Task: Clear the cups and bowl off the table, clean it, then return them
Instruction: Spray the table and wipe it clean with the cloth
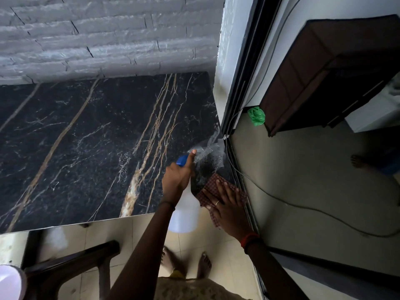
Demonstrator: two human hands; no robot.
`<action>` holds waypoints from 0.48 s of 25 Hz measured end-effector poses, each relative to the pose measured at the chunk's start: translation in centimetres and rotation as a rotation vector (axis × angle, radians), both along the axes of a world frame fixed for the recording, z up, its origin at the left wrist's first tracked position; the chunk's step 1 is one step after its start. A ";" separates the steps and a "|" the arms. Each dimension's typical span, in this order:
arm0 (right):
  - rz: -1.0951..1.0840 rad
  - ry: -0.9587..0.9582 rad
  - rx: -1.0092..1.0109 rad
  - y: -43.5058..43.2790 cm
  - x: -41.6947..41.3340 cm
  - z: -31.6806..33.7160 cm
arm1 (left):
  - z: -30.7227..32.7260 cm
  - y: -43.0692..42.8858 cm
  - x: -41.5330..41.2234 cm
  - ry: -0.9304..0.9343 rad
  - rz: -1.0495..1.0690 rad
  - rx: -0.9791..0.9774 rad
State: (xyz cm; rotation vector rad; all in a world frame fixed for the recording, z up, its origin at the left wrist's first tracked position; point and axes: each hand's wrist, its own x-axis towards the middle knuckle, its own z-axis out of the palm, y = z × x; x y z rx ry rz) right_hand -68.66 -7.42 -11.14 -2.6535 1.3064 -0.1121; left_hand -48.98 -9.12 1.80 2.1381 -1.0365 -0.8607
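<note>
In my head camera I look down on the black table (86, 137) with white and gold lines in it. It fills the left and middle of the view and stands against a grey brick wall (97, 35).

The left hand (176, 177) grips the neck of a white spray bottle (186, 215). Its first finger lies straight along the blue spray head (181, 160), which points at the right corner of the table. The bottle's body hangs below the hand, over the table's near edge.

The right hand (227, 204) lies flat, fingers straight, and presses down on a red checked cloth (213, 184). The cloth lies on the table's near right corner, under and just past the fingers. Part of it hangs over the edge.

A wet patch (207, 161) shines on the table just past the cloth.

A dark chair (71, 263) stands at the bottom left. A pale round thing (10, 282) is cut off by the corner; I cannot tell what it is.
</note>
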 end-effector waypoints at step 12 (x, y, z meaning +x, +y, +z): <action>0.009 0.071 0.002 -7.0 2.6 0.5 | -1.0 4.6 6.3 0.087 0.237 -0.069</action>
